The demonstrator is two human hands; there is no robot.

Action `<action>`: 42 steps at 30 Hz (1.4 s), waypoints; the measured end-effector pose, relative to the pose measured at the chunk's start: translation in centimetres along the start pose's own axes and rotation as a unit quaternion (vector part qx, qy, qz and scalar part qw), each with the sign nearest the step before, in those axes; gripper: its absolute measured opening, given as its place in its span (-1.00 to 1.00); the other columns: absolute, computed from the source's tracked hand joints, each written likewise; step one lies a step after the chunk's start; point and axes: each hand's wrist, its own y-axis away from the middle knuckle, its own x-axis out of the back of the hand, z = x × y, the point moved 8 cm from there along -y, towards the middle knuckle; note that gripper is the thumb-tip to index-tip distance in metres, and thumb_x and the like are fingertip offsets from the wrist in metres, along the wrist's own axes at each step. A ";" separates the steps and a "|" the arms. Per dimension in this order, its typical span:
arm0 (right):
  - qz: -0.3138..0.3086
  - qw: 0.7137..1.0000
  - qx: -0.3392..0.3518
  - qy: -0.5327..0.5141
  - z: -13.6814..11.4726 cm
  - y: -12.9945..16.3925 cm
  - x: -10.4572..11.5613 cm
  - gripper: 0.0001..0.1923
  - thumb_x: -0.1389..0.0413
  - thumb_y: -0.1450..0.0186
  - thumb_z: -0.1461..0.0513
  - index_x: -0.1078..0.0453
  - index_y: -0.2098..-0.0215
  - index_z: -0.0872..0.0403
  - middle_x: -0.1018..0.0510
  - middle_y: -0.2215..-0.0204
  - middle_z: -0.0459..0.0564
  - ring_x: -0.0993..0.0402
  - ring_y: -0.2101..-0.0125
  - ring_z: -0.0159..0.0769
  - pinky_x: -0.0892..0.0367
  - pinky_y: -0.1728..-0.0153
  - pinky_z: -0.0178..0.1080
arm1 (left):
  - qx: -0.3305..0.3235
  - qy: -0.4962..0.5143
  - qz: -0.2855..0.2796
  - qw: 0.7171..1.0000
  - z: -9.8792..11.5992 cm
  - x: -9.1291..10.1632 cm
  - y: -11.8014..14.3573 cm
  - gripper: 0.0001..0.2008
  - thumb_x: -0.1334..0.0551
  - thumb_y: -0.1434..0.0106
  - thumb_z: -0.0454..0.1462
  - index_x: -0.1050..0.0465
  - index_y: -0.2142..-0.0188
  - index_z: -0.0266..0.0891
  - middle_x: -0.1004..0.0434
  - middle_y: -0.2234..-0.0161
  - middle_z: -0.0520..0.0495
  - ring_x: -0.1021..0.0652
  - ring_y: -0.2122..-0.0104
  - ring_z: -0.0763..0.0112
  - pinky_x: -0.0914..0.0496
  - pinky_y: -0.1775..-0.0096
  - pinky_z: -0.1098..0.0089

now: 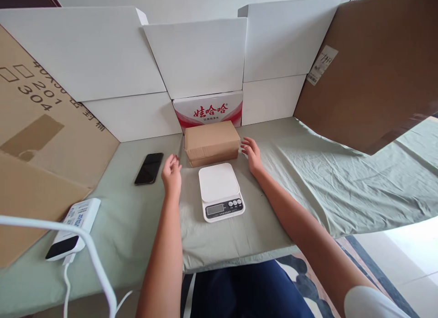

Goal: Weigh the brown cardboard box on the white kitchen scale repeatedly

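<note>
Head view: two open hands, left (171,173), right (252,154); one cardboard box (212,142), one scale (221,191), one phone (149,168).

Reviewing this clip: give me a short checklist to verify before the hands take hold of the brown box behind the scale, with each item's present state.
1. Left hand free, open: ok.
2. Right hand free, open, beside the cardboard box: ok.
3. Box flaps closed: ok.
4. Scale platform bare: ok.
5. Scale display reading: cannot tell.
6. Phone apart from the box: ok.
</note>
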 end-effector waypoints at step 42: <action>-0.083 0.986 0.133 0.063 -6.3 13.4 1.8 -0.33 -0.06 -0.38 -0.09 0.01 -0.38 -0.22 -0.22 -0.30 0.05 -0.27 -0.24 0.02 -0.33 -0.19 0.14 | -0.074 -0.143 -0.045 0.986 5.1 3.6 15.7 -0.52 -0.27 -0.34 -0.05 -0.52 -0.18 -0.16 -0.57 -0.15 -0.25 -0.57 -0.14 0.05 -0.47 -0.16 0.13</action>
